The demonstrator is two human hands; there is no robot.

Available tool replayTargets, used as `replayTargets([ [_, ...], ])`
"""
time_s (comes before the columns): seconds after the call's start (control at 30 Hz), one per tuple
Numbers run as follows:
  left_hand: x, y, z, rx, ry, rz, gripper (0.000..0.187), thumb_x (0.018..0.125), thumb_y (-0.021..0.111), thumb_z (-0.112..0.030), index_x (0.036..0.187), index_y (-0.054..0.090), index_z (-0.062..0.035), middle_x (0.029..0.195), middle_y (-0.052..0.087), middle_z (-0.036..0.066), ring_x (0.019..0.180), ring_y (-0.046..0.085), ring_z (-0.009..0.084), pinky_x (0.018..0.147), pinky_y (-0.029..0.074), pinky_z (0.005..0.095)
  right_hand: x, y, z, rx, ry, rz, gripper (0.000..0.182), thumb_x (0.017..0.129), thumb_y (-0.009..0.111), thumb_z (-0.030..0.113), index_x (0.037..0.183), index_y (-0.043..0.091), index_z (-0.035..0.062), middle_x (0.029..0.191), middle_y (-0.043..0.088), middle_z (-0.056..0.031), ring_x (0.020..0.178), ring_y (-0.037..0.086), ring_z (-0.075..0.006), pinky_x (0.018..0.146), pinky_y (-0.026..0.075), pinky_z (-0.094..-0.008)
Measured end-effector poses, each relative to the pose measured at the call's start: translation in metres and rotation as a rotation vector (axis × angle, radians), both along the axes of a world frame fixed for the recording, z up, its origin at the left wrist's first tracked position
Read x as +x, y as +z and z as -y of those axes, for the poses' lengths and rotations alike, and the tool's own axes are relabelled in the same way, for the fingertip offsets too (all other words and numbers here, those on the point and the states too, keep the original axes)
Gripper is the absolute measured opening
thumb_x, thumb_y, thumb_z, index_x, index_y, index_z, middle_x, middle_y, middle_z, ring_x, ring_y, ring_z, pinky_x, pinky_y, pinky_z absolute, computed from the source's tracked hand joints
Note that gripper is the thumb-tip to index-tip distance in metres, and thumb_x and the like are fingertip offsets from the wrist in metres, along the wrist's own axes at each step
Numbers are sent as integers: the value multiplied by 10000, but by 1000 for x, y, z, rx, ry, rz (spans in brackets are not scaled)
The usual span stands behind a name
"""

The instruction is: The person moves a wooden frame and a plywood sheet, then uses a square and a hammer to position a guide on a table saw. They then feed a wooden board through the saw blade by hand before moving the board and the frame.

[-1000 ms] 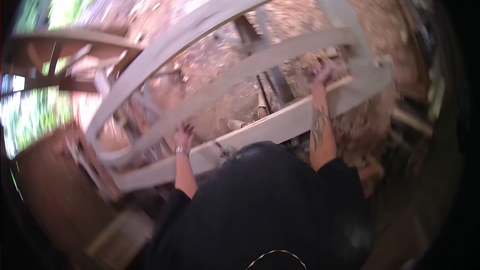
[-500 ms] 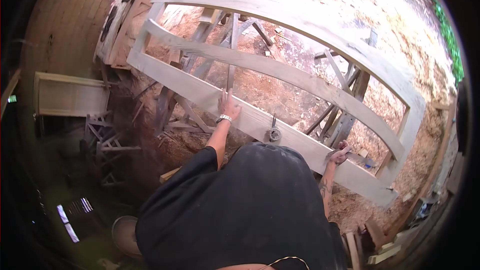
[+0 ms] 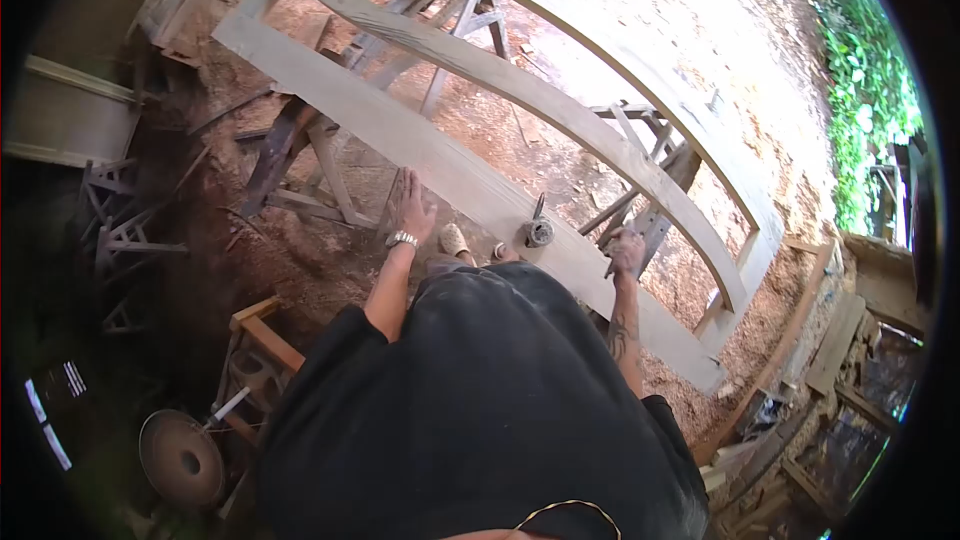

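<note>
A large pale wooden frame (image 3: 335, 90) stretches out in front of me, with a straight near board and two curved rails beyond it. My left hand (image 3: 412, 208) lies at the near edge of the straight board, fingers stretched out, a watch on the wrist. Further right, my right hand (image 3: 627, 251) is closed over the same board, around a thin flat tool that is mostly hidden. Between my hands a small round can (image 3: 539, 233) sits on the board, a dark thin handle sticking up from it.
Wooden trestles (image 3: 315, 165) stand beneath the frame on ground strewn with shavings. A round metal disc (image 3: 182, 462) is at lower left beside a wooden stand (image 3: 268, 335). Scrap timber (image 3: 838, 345) lies at right, and green plants (image 3: 850, 100) grow beyond.
My view has turned, so the frame sits further left and higher. My right hand has moved closer to the can, and the tool's blade, visible before, is now mostly hidden. My left hand stays flat.
</note>
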State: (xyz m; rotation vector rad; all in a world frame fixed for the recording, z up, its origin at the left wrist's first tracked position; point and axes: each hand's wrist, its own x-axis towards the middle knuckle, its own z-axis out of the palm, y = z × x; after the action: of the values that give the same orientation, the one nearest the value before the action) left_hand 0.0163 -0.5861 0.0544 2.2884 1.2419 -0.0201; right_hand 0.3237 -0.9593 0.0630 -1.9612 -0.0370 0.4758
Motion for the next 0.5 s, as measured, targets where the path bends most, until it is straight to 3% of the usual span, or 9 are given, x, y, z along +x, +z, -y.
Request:
replayTargets([
  [0.1,-30,-6,11,-18,-58,-55,785,882,660,-333,1540,327,-64,1474,481,213,1342,464,385,1115,373,461,-41,42,-48,-62,103,-67,525,1011,552,440,711,674,26,529,497,4,440,469,-94,428,401,-278],
  [0.17,-69,-59,9,-416,-100,-30,555,906,635,-377,1329,590,-20,1175,684,190,1044,657,334,929,501,435,-70,44,-69,-10,108,-74,414,992,612,371,741,671,48,543,484,36,464,484,-78,416,370,-257],
  [0.23,-132,-118,23,-868,96,-5,481,947,558,-445,1130,697,-21,1175,683,216,1148,623,382,986,477,427,-95,48,-88,-3,158,-86,414,990,607,369,742,679,46,526,477,29,447,476,-77,414,366,-258],
  [0.27,-177,-182,46,-745,187,170,464,996,480,-428,1081,706,-32,1093,698,221,1038,662,386,912,503,447,-106,49,-97,-1,198,-76,408,988,603,365,754,690,42,525,493,16,435,473,-82,414,366,-265],
  [0.3,-209,-191,52,-727,145,-22,429,1010,463,-386,1067,712,-41,1065,692,236,985,679,373,854,522,448,-117,51,-106,-5,209,-155,418,977,616,374,755,692,29,530,505,12,441,480,-74,424,362,-260],
  [0.33,-227,-167,52,-358,-428,-324,393,994,504,-378,1082,713,-57,1050,684,242,966,684,362,807,533,463,-124,57,-115,-70,304,-121,421,966,627,384,766,697,21,537,527,-15,463,506,-97,449,387,-287],
  [0.37,-244,-150,61,-581,-181,-411,309,975,551,-299,1027,706,-37,962,714,199,880,697,330,742,542,455,-130,65,-126,-133,395,-88,425,955,638,393,777,703,12,543,549,-41,485,533,-121,474,413,-314],
  [0.4,-280,-164,81,-654,-14,-159,249,963,563,-245,965,691,-32,921,712,155,830,690,293,698,540,426,-133,68,-137,-181,484,-49,432,945,645,409,792,708,10,564,573,-71,512,558,-154,503,430,-340],
  [0.5,-312,-122,107,-872,492,52,161,938,569,-146,841,651,-47,846,665,71,764,665,205,636,530,341,-135,66,-168,-288,740,48,459,914,662,460,843,726,12,642,638,-151,602,627,-254,589,476,-412],
])
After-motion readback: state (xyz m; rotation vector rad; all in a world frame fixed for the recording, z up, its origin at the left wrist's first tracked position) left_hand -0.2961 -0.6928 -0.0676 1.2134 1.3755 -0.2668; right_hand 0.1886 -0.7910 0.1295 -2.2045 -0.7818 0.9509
